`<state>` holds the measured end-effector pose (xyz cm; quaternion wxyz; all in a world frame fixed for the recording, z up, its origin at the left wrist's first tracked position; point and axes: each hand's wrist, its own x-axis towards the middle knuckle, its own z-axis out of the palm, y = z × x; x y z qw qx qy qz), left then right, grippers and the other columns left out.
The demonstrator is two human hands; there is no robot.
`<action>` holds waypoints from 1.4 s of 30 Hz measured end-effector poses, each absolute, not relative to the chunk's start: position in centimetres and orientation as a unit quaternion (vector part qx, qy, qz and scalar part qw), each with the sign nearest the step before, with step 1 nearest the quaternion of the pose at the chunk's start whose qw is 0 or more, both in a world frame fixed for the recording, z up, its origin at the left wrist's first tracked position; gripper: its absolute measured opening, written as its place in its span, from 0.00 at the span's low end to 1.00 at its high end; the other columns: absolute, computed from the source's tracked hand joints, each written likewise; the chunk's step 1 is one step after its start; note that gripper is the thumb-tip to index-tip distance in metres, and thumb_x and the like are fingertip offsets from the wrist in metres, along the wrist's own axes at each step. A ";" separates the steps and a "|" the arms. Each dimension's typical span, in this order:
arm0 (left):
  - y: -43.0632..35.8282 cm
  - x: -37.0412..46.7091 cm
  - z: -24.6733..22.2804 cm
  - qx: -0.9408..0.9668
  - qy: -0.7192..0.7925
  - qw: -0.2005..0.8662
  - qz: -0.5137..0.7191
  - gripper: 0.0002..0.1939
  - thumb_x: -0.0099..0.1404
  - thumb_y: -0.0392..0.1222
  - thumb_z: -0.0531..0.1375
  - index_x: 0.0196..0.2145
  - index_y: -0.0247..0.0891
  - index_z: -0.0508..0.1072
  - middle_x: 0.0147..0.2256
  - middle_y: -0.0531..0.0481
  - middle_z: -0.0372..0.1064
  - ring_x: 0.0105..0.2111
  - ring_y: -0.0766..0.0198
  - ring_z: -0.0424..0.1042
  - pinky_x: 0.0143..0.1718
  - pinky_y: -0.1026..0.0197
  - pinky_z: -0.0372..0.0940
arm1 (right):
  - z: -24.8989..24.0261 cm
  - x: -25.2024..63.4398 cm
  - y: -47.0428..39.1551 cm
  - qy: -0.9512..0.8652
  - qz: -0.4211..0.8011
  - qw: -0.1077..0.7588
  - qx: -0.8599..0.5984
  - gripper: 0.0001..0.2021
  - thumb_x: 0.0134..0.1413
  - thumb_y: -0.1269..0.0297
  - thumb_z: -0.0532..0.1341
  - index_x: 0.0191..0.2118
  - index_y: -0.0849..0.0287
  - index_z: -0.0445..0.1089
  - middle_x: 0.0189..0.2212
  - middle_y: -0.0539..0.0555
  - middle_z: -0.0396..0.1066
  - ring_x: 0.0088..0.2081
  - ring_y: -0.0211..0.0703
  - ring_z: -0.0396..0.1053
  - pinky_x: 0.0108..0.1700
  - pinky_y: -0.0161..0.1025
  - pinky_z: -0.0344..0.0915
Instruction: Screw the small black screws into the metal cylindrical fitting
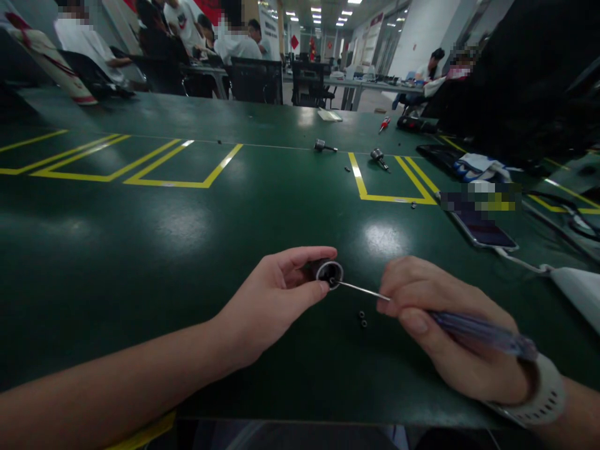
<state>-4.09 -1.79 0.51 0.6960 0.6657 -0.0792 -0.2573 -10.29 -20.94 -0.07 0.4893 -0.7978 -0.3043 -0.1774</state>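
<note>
Between the thumb and fingers of my left hand (276, 294) is a small dark cylindrical metal part (329, 270), its bright-rimmed open end turned toward my right side. My right hand (450, 331) grips a screwdriver (478, 331) by its translucent bluish handle. The thin shaft points left, and its tip reaches the mouth of the cylinder; how far inside it goes I cannot tell. Just below the shaft, two tiny dark ring-like pieces (362, 319) lie on the green table (187, 231).
Farther back lie two dark metal parts with stems (323, 145) (379, 157), a red screwdriver (384, 124) and small loose pieces (413, 205). Yellow tape (169, 184) marks the tabletop. A phone (482, 219) with a white cable is at right. People sit beyond the table.
</note>
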 end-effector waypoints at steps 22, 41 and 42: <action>-1.9 -4.6 0.5 0.721 -0.155 0.650 -0.181 0.18 0.50 0.29 0.61 0.39 0.39 0.76 0.40 0.48 0.75 0.42 0.59 0.74 0.47 0.57 0.67 | 0.7 -10.6 -20.1 -0.336 -0.173 0.446 -0.811 0.07 0.55 0.74 0.54 0.38 0.62 0.68 0.26 0.55 0.70 0.31 0.43 0.68 0.34 0.43 0.66; -1.9 -4.6 0.4 0.727 -0.157 0.646 -0.172 0.17 0.51 0.29 0.61 0.40 0.37 0.75 0.40 0.48 0.75 0.41 0.62 0.74 0.46 0.60 0.67 | 0.3 -10.5 -20.1 -0.363 -0.219 0.375 -0.824 0.07 0.53 0.76 0.56 0.37 0.63 0.67 0.26 0.54 0.70 0.32 0.43 0.68 0.36 0.43 0.66; -1.9 -4.5 0.4 0.726 -0.155 0.647 -0.174 0.16 0.51 0.30 0.61 0.40 0.37 0.75 0.40 0.48 0.75 0.40 0.61 0.74 0.45 0.60 0.68 | 0.3 -10.5 -20.0 -0.366 -0.218 0.372 -0.825 0.06 0.54 0.76 0.56 0.37 0.63 0.67 0.25 0.54 0.70 0.32 0.43 0.68 0.36 0.44 0.66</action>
